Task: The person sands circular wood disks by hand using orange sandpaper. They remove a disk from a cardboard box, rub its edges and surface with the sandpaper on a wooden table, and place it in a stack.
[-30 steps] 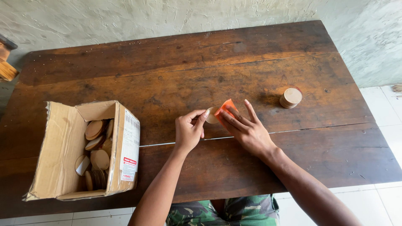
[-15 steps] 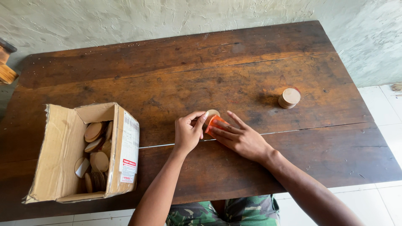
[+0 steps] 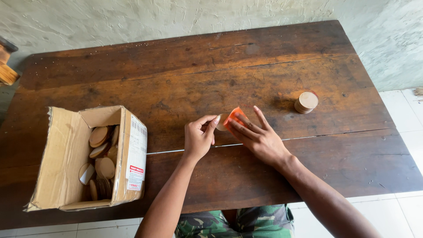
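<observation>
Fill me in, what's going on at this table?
A person works at a dark wooden table. The left hand pinches a round wooden disc, and the right hand presses a small orange sheet against it. A short stack of discs sits to the right. An open cardboard box on the left holds more discs.

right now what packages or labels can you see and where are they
Cardboard box: left part of the wooden table, brown, open on top, wooden discs inside.
Label: on the box's right outer wall, white rectangle with black print and a red band near the bottom.
No signs or screens in view.
</observation>
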